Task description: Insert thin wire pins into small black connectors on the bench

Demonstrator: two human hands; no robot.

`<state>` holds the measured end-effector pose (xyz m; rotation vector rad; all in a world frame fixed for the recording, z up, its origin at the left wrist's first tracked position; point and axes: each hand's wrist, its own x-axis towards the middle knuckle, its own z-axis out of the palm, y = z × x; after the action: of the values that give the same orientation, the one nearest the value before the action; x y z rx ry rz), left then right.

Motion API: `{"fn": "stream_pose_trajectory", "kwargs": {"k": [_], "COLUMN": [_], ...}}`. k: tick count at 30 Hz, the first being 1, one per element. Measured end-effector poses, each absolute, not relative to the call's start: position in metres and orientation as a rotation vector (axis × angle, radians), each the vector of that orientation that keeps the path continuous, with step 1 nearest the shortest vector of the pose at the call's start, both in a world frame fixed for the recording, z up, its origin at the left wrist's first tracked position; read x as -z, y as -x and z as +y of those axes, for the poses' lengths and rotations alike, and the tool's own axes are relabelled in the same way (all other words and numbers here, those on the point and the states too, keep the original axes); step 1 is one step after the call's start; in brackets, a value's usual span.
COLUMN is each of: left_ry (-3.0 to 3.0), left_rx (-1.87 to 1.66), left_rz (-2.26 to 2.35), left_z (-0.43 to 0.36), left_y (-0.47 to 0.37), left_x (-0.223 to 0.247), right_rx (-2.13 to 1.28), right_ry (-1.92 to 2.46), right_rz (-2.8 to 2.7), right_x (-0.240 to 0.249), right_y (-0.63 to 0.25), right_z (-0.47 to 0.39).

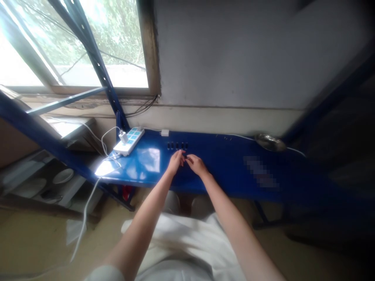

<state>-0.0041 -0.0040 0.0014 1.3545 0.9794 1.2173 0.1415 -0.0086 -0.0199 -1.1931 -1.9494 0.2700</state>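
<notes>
Both my hands meet over the middle of a blue table point(205, 179). The fingers of my left hand point(176, 160) are bent together around a small dark piece point(184, 156), too small to name. From the other side, my right hand point(197, 164) pinches at the same piece with thumb and forefinger. Just beyond my fingertips, several small black pieces point(177, 145) stand in a row on the tabletop. What lies inside my fingers is mostly hidden.
A white power strip point(129, 145) with a plugged-in charger point(123, 136) lies at the table's left end. A white adapter point(165, 133) sits at the back edge. A shiny metal dish point(270, 143) is at the right. Blue rack posts point(101, 66) rise at the left.
</notes>
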Motion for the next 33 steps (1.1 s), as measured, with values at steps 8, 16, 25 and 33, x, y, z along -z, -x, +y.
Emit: {"fn": "stream_pose_trajectory", "kwargs": {"k": [8,16,25,33], "left_ry": [-1.410,-1.423,-1.411,-1.415], "left_rx": [-1.221,-1.184,-1.146,-1.139], "left_rz": [1.148,1.184,1.229,1.227], "left_z": [-0.003,-0.005,-0.011,-0.013], "left_y": [0.001,0.001,-0.001,0.000], "left_x": [0.005,0.001,-0.009,-0.012], "right_rx": [-0.276,-0.231,-0.266,-0.269], "right_ry": [1.448,1.740,1.896,1.958], "right_rz": [-1.594,-1.621,-1.609,-1.662], "right_x": [0.012,0.004,0.012,0.011], "right_y": [-0.160,-0.206,-0.209,-0.211], "right_z": [0.009,0.060,0.082,0.088]}}
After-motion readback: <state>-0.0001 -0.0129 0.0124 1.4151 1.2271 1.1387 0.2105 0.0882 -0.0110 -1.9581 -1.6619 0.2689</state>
